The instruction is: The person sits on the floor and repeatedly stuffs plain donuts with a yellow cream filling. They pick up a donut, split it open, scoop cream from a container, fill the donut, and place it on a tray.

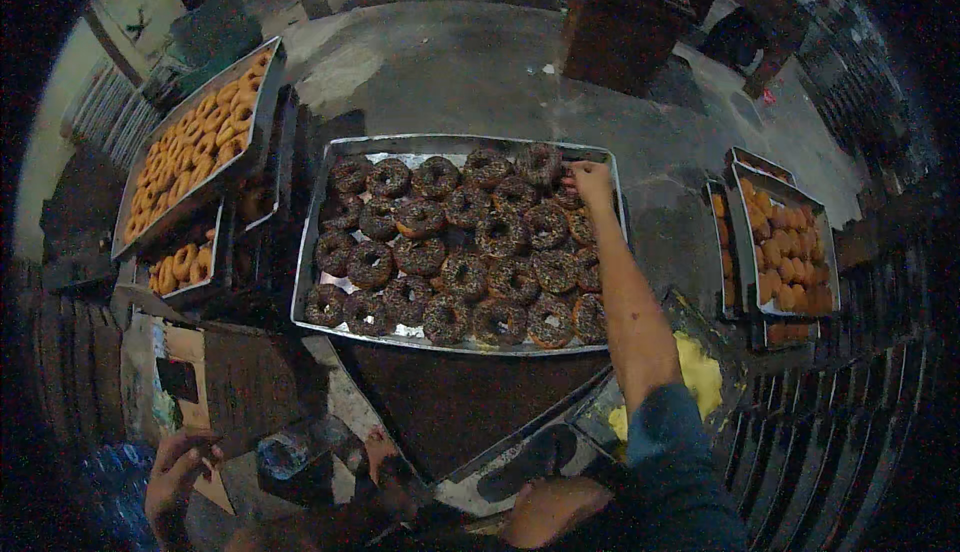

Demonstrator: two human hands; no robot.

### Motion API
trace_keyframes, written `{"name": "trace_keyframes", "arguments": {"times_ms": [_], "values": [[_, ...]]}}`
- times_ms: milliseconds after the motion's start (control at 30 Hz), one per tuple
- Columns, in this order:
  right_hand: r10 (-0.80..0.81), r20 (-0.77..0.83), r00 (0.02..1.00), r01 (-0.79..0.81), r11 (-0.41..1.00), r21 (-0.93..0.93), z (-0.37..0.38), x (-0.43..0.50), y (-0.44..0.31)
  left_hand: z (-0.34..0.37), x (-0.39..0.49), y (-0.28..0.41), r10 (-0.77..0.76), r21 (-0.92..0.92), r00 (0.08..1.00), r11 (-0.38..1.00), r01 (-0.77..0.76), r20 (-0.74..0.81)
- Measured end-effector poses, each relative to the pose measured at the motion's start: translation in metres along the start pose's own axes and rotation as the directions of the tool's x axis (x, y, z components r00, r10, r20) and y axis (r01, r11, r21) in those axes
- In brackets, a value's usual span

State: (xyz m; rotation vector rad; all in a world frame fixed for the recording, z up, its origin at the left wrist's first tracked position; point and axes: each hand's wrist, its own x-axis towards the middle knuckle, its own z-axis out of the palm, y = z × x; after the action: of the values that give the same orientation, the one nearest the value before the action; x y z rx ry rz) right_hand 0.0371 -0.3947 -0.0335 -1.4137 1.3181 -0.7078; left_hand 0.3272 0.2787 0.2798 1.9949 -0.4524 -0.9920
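A large metal tray lies in front of me, filled with rows of dark-coated ring doughnuts covered in fine sprinkles. My right arm reaches across its right side. At the far right corner, my right hand has its fingers curled, the tips against the right edge of a blurred coated doughnut. Whether they grip it is unclear. Low at the left, away from the tray, my left hand hangs in shadow with fingers apart and bent, holding nothing that I can see.
Stacked trays of plain ring doughnuts stand at the left. More trays with golden-brown pieces are at the right. A yellow object lies beside my right arm. Beyond the tray is concrete floor, with a brown box-like piece on it.
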Motion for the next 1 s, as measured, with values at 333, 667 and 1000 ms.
{"name": "trace_keyframes", "arguments": {"times_ms": [333,667,1000], "values": [[-0.406,0.133,0.904,0.296,0.371,-0.88,-0.016,-0.023,-0.001,0.006,-0.017,-0.027,-0.04,-0.144,0.984,0.989,0.014,-0.174],[-0.357,0.178,0.917,0.33,0.426,-0.843,-0.003,-0.025,-0.005,-0.001,0.006,-0.044,0.029,-0.062,0.99,0.997,-0.038,-0.14],[-0.357,0.284,0.89,0.348,0.129,-0.928,0.012,-0.042,-0.028,0.012,-0.001,-0.03,0.155,0.096,0.979,0.985,-0.143,-0.134]]}}
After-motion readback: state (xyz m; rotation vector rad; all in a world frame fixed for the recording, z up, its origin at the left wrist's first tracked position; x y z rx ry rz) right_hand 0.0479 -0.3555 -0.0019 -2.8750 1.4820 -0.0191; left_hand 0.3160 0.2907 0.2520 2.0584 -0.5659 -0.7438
